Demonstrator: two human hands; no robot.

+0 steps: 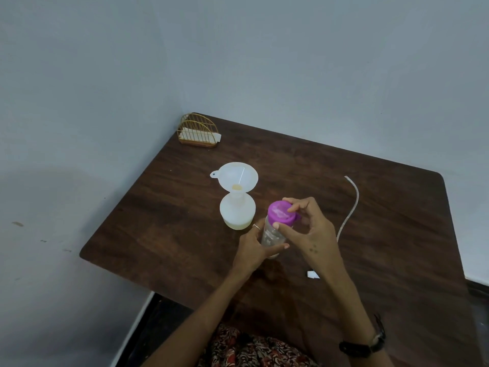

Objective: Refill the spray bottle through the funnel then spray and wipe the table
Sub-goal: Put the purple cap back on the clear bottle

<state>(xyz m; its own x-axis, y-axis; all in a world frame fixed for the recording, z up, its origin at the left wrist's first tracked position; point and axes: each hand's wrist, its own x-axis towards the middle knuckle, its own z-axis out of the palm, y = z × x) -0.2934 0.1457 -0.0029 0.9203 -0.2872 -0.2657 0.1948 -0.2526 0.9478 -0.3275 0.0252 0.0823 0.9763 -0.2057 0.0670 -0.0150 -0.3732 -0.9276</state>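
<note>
Head view, table: a dark wood table [357, 234] is filling the lower middle of the picture, pushed against a pale wall [238, 62].
Head view, spray bottle: the white spray bottle [237, 214] is standing upright near the middle of the table with no spray head on it, and a shallow layer of pale yellowish liquid is sitting at its bottom.
Head view, funnel: the white funnel [238, 176] is sitting in the spray bottle's neck, its wide mouth facing up and its small tab pointing left.
Head view, left hand: the left hand [252, 247] is wrapping its fingers round the body of a clear bottle [272, 238], which is standing just right of the spray bottle; a ring is showing on one finger.
Head view, right hand: the right hand [309, 229] is pinching the clear bottle's purple cap [281, 211] with curled fingers and thumb at the rim.
Head view, tube: a thin pale tube [353, 205] is lying curved on the table to the right of the hands, and a small white piece [312, 274] is showing below the right wrist.
Head view, far corner: a gold wire holder [198, 131] with white paper in it is standing at the table's far left corner.
Head view, wrist: a dark watch [362, 345] is sitting on the right wrist, and patterned fabric [251, 348] is showing at the bottom edge.
</note>
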